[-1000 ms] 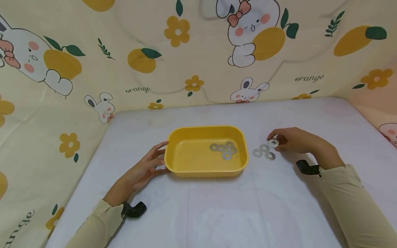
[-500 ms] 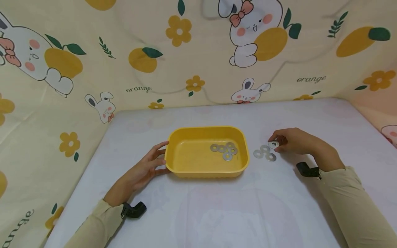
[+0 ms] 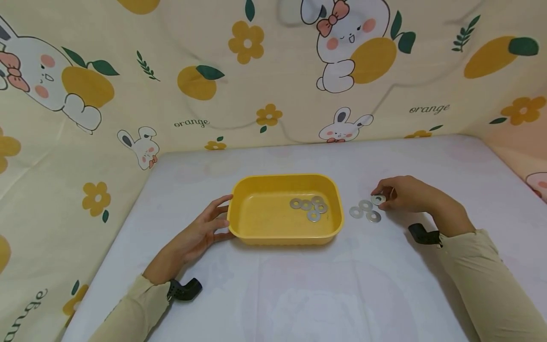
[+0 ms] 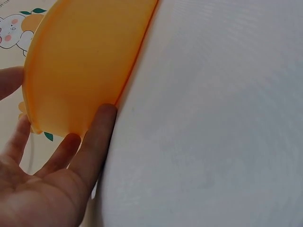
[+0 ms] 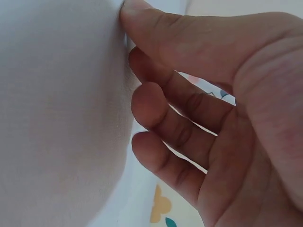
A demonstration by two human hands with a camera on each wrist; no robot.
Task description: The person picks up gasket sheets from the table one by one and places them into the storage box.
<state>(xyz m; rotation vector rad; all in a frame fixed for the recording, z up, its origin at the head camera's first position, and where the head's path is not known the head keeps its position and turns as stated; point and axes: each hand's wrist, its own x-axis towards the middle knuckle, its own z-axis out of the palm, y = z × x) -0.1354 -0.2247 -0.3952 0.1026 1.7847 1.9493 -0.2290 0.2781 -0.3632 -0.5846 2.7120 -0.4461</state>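
In the head view my left hand [image 3: 192, 239] rests with spread fingers [image 4: 97, 142] against the left end of a shallow yellow plastic tray [image 3: 260, 241]. Several flat metal washers [image 3: 314, 216] lie inside that tray, toward its right side. On the right, my right hand [image 3: 410, 194] pinches one metal washer [image 3: 374, 201] between thumb and fingertips, at or just above the table. Three loose washers [image 3: 365, 205] lie beside it, between the hand and the tray. The right wrist view shows the thumb [image 5: 165, 33] and curled fingers; the pinched washer is hidden there.
A white cloth covers the table [image 3: 299, 294]. Behind it and at the sides hangs a cream curtain [image 3: 149, 109] printed with rabbits, oranges and flowers. Each wrist carries a black camera mount [image 3: 184, 289].
Almost nothing moves. The right hand keeps its pinch on the washer and the left hand stays against the tray; the head view has shifted very slightly.
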